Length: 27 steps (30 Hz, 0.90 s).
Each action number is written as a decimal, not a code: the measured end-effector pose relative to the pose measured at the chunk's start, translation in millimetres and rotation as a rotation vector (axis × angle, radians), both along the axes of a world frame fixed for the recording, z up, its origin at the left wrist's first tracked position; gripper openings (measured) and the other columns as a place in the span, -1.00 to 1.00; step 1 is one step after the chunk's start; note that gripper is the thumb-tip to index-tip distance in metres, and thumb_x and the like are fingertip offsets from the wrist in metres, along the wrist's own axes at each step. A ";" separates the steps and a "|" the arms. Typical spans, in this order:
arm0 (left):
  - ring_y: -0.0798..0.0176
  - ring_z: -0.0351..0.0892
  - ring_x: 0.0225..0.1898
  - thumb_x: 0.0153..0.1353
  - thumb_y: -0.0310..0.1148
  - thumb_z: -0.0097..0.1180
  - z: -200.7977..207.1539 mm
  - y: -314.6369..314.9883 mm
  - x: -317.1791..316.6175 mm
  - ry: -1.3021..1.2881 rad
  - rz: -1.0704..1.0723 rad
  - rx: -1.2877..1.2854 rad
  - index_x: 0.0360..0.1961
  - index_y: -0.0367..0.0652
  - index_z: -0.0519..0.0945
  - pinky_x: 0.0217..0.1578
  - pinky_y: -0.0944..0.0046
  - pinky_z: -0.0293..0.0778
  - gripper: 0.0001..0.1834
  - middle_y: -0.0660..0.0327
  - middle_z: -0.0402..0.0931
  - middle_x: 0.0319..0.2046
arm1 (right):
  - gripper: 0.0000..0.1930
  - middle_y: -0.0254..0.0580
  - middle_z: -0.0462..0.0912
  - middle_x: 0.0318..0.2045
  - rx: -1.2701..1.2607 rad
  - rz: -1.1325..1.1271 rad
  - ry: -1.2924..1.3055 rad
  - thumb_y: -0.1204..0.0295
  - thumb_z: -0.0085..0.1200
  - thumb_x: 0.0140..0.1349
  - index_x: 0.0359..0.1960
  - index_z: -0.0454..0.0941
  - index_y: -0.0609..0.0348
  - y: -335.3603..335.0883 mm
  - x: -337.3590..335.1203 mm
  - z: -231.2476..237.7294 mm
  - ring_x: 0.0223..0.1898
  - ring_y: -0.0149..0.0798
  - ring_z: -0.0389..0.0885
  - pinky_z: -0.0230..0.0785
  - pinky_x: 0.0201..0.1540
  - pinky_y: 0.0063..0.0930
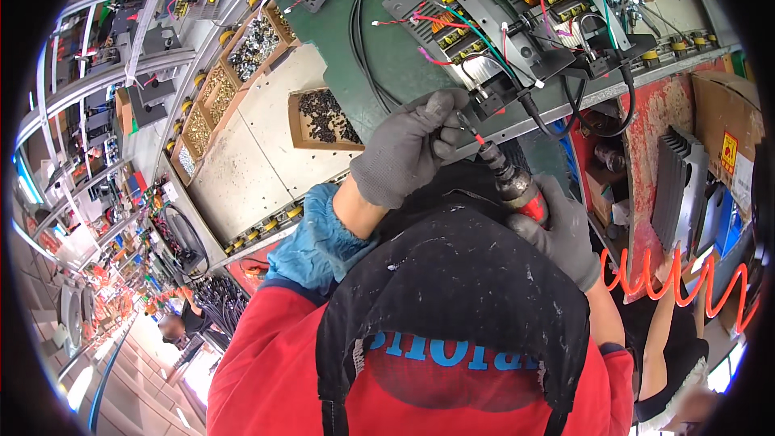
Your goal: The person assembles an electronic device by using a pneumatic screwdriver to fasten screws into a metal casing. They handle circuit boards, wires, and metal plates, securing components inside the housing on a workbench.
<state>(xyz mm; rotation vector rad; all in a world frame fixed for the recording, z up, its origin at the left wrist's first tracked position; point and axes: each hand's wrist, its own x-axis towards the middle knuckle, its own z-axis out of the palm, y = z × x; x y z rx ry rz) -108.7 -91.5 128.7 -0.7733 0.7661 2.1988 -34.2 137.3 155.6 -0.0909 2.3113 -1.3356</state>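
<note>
Power driver [517, 186], cylindrical, clasped in fabric-gloved right grip [555, 228]; left grip [410, 145] curled, contents unclear.

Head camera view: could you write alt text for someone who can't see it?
A gloved right hand holds a powered screwdriver, its tip close by the gloved left hand. Beyond, two wired electronic units sit on a green work surface, with a shallow box of small dark parts to their left.

We hold a dark-and-red power driver [518, 187] tilted in our right hand [561, 230], its red-collared bit [479, 138] pointing toward our left hand [412, 141]. Just beyond that left hand, our grey electronic unit [496, 20] lies on the bench [395, 60], coloured wires [442, 22] exposed.
</note>
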 end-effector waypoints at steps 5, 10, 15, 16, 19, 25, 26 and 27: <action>0.51 0.19 -0.58 0.28 -0.15 0.06 -13.6 -1.9 5.8 0.092 -0.060 0.027 -0.14 -0.28 0.47 -0.60 0.52 0.10 -0.64 0.39 0.30 -0.58 | -0.41 0.05 0.57 -0.48 0.018 -0.015 -0.015 -0.08 0.17 0.06 -0.09 0.40 0.16 -1.6 3.5 2.2 -0.39 0.15 0.59 0.40 -0.42 -0.18; 0.49 0.25 -0.59 0.21 -0.13 0.14 -7.4 11.3 1.9 0.174 -0.159 -0.151 -0.15 -0.27 0.49 -0.58 0.53 0.20 -0.61 0.36 0.37 -0.55 | -0.42 0.04 0.55 -0.50 -0.011 -0.027 -0.085 -0.11 0.14 0.07 -0.11 0.40 0.14 10.0 7.3 -0.5 -0.42 0.15 0.57 0.39 -0.41 -0.19; 0.49 0.32 -0.54 0.13 -0.15 0.23 -12.0 24.1 1.5 0.297 -0.280 -0.218 -0.10 -0.30 0.51 -0.56 0.45 0.22 -0.55 0.33 0.44 -0.49 | -0.36 0.02 0.53 -0.48 -0.209 -0.084 -0.319 -0.18 0.11 0.05 -0.10 0.41 0.15 30.3 10.9 -3.2 -0.38 0.07 0.57 0.37 -0.31 -0.21; 0.49 0.34 -0.53 0.10 -0.16 0.25 -12.5 26.9 0.5 0.307 -0.291 -0.212 -0.09 -0.29 0.51 -0.55 0.42 0.24 -0.53 0.32 0.46 -0.47 | -0.33 0.00 0.53 -0.47 -0.246 -0.115 -0.323 -0.20 0.12 0.03 -0.09 0.41 0.15 35.1 14.7 -6.8 -0.37 0.04 0.57 0.37 -0.28 -0.22; 0.40 0.41 -0.48 0.00 -0.18 0.30 -9.6 43.7 -18.3 1.195 -0.600 -1.164 -0.13 -0.20 0.57 -0.50 0.33 0.30 -0.56 0.27 0.48 -0.44 | -0.25 -0.06 0.55 -0.43 -0.320 -0.253 -0.325 -0.21 0.23 -0.11 -0.05 0.40 0.15 53.2 23.4 -14.6 -0.36 -0.11 0.56 0.37 -0.25 -0.24; 0.03 0.53 -0.41 0.04 -0.25 0.22 -21.2 81.3 -60.0 1.477 -0.613 -1.668 -0.29 -0.11 0.63 -0.39 0.13 0.41 -0.77 0.13 0.51 -0.44 | -0.25 -0.03 0.58 -0.40 -0.067 -0.253 -0.375 0.00 0.38 -0.23 -0.02 0.39 0.16 71.1 3.8 -23.1 -0.32 -0.06 0.59 0.37 -0.19 -0.26; 0.03 0.53 -0.41 0.05 -0.25 0.21 -28.1 78.5 -70.1 1.420 -0.554 -1.714 -0.29 -0.11 0.63 -0.39 0.13 0.41 -0.77 0.12 0.51 -0.45 | -0.25 -0.01 0.58 -0.40 -0.043 -0.246 -0.376 0.00 0.37 -0.22 -0.02 0.39 0.15 70.9 1.2 -27.6 -0.31 -0.03 0.59 0.37 -0.20 -0.25; 0.02 0.53 -0.41 0.06 -0.24 0.21 -31.6 75.9 -77.5 1.359 -0.491 -1.764 -0.30 -0.12 0.63 -0.39 0.13 0.41 -0.78 0.12 0.51 -0.45 | -0.25 0.00 0.59 -0.40 -0.022 -0.233 -0.375 0.00 0.37 -0.22 -0.02 0.39 0.14 70.8 -2.2 -31.3 -0.31 0.01 0.59 0.36 -0.20 -0.24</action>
